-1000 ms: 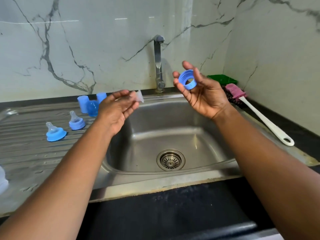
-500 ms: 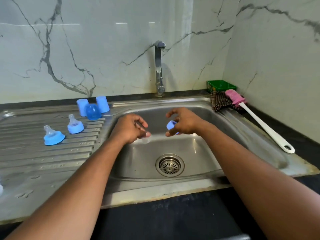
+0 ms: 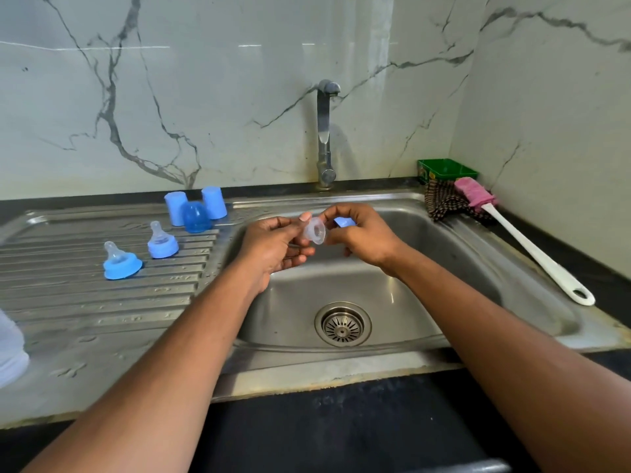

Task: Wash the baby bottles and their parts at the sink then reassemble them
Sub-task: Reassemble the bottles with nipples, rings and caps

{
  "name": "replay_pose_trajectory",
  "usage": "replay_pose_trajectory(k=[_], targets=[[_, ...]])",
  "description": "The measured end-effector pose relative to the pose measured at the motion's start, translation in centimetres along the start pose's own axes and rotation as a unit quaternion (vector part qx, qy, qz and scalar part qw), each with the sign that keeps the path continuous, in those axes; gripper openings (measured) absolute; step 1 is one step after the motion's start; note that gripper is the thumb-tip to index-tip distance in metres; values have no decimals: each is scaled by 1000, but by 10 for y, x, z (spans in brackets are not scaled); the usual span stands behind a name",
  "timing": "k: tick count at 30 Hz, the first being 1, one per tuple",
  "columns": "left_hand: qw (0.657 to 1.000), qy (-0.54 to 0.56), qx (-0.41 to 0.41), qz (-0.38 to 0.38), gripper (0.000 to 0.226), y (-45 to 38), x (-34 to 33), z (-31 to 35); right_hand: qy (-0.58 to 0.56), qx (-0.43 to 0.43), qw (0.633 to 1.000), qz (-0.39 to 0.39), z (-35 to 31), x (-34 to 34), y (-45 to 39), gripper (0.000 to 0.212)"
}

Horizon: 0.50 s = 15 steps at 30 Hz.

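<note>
- A clear silicone nipple (image 3: 314, 231) is held over the sink basin (image 3: 444, 268), its open base facing the camera; its tip is hidden behind the fingers.
- The left hand (image 3: 273, 247) pinches the nipple from the left; the right hand (image 3: 362, 237) curls round a blue collar ring (image 3: 345, 221), mostly hidden in its grip, and touches the nipple's right edge.
- Two assembled nipple-and-ring sets (image 3: 122, 261) (image 3: 162, 241) stand on the drainboard (image 3: 68, 302).
- Behind them stand three blue caps (image 3: 195, 210), close together.
- A pale object (image 3: 10, 353) is cut off at the left edge; it cannot be identified.
</note>
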<state>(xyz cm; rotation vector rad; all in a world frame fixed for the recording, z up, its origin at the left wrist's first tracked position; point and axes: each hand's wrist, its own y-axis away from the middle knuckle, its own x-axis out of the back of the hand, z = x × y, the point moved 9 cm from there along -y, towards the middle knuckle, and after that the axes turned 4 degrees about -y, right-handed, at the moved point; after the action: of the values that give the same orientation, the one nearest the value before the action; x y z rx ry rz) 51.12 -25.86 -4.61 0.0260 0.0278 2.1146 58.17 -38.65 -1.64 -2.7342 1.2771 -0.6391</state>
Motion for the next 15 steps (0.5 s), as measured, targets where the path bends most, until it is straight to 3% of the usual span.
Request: replay_pose_trajectory(k=[9, 12, 15], targets=[[999, 28, -15, -20, 20, 0, -4, 4, -50, 23, 998, 20, -5, 1, 2, 11], [999, 13, -50, -12, 28, 0, -5, 12, -206, -38, 977, 31, 4, 0, 0, 17], [983, -84, -160, -3, 17, 2, -8, 28, -379, -82, 922, 22, 8, -7, -3, 18]])
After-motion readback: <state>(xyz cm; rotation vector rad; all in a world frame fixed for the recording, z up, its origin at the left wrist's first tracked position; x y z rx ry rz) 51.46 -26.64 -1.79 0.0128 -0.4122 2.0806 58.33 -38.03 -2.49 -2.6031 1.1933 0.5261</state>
